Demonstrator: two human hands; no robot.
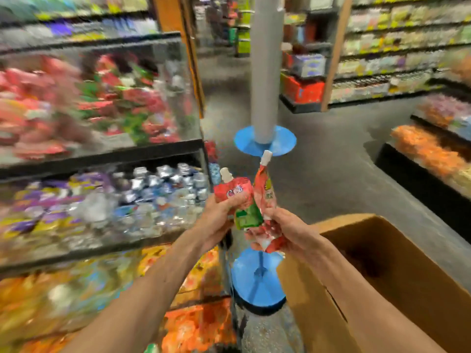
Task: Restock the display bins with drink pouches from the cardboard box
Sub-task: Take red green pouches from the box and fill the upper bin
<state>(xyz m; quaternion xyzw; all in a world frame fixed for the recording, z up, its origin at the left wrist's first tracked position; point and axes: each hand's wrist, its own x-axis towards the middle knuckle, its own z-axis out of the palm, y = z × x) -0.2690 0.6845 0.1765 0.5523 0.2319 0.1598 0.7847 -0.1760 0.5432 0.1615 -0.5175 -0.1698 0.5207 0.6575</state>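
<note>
Left hand and right hand each clamp red white-capped drink pouches, unplaced; blurred glass-fronted display bins at left seem fairly full, brown cardboard box near right.

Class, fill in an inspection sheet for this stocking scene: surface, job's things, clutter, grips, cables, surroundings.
Surface: grey floor; no table seen.
Job's things: open cardboard box at lower right, contents too dark to tell; display bins at left, holding blurred pouches.
Clutter: nothing seen.
Grips: left hand holds a red pouch; right hand holds a second red pouch; white caps up.
Cables: nothing seen.
Surroundings: grey pillar with blue discs; stocked shelves behind.
</note>
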